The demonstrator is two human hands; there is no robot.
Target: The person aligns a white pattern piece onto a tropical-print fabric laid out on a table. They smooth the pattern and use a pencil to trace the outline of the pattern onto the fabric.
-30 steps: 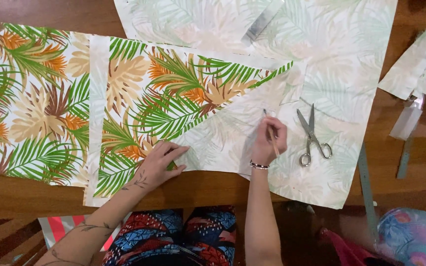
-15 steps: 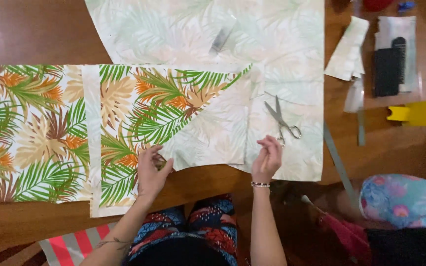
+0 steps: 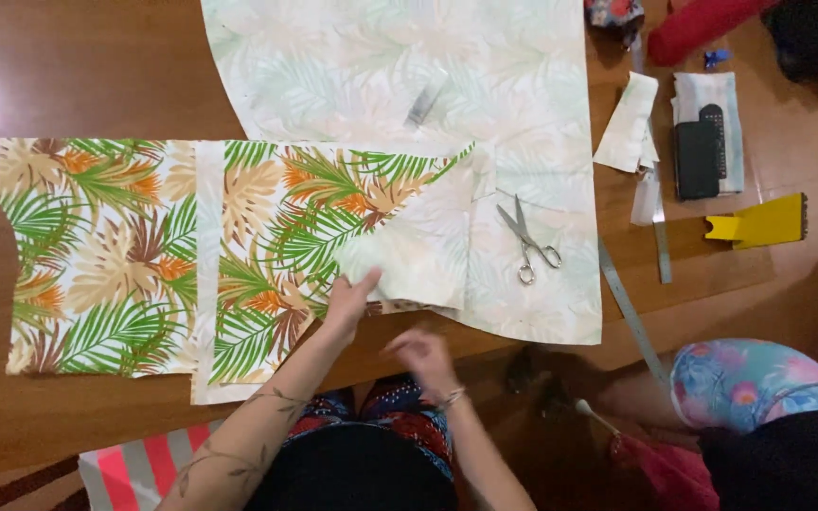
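Note:
A leaf-print fabric (image 3: 106, 255) in green, orange and brown lies flat on the wooden table (image 3: 78, 76). Its right end is folded over, showing a pale underside flap (image 3: 418, 246). My left hand (image 3: 347, 301) pinches the lower left corner of that flap. Blurred, my right hand (image 3: 423, 355) sits off the cloth at the table's near edge, and what it holds, if anything, cannot be made out. Silver scissors (image 3: 527, 241) lie shut on a large pale fabric piece (image 3: 400, 66), right of the flap.
A metal ruler (image 3: 631, 312) lies slanted at the right. Further right are a fabric scrap (image 3: 629, 123), a black object (image 3: 698, 156) on folded cloth and a yellow tool (image 3: 759, 222). Another person in floral clothing (image 3: 750, 388) sits at lower right. A striped bag (image 3: 125, 468) is below.
My right hand has drawn back from the pale fabric near the scissors to the table's near edge. My left hand has shifted to the flap's corner and taken hold of it.

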